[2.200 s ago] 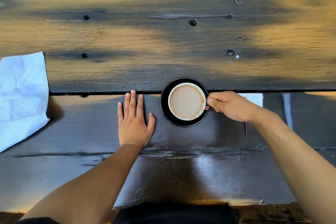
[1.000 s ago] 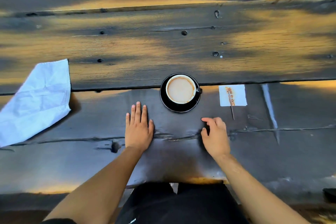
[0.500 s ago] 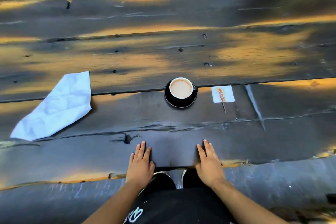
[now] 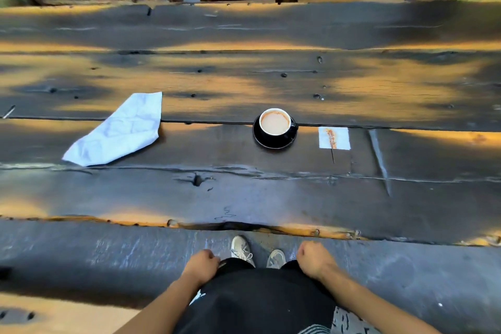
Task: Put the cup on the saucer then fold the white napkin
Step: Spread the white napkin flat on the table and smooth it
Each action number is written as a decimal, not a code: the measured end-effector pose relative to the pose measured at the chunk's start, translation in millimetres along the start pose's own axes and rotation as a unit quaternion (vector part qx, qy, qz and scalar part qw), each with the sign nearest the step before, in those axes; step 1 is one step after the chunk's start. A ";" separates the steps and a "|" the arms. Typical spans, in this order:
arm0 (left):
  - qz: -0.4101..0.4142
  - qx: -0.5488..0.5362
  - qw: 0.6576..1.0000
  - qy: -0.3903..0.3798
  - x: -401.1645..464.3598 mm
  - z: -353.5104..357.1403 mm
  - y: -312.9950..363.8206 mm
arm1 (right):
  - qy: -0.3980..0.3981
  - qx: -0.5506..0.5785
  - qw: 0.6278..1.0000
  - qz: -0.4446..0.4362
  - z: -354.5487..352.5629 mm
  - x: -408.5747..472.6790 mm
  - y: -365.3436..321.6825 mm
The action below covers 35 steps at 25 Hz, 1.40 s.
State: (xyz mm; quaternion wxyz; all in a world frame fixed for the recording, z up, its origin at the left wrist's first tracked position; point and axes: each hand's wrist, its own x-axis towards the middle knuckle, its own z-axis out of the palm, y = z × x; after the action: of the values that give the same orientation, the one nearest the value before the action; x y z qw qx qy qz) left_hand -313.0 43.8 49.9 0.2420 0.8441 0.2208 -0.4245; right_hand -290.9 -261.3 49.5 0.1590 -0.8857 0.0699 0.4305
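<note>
I can read no text, label, brand or number anywhere. White markings show on the black clothing [image 4: 342, 318] below the right hand [image 4: 314, 260], but I cannot make them out.

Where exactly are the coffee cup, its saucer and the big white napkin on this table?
cup [image 4: 274, 122], head view, on the milky coffee surface inside it.
saucer [image 4: 273, 142], head view, on the bare black rim nearest the person.
white napkin [image 4: 119, 131], head view, on the middle of the creased cloth.
</note>
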 end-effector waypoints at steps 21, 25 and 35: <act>-0.043 -0.076 0.996 0.031 43.7 -87.7 -112.5 | -0.051 0.003 0.998 0.034 36.2 19.6 -118.1; -0.012 -0.047 0.999 -0.001 63.4 -141.5 -160.6 | -0.048 0.030 0.997 0.056 68.0 14.1 -190.8; -0.023 -0.021 0.999 -0.032 77.7 -182.9 -237.3 | -0.035 0.062 0.994 0.085 99.6 9.3 -262.6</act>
State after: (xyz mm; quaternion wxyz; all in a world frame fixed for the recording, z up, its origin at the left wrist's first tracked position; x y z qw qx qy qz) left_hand -296.6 352.2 29.0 0.2569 0.8194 0.2408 -0.4524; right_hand -290.5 19.6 42.8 0.1783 -0.8494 0.1658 0.4683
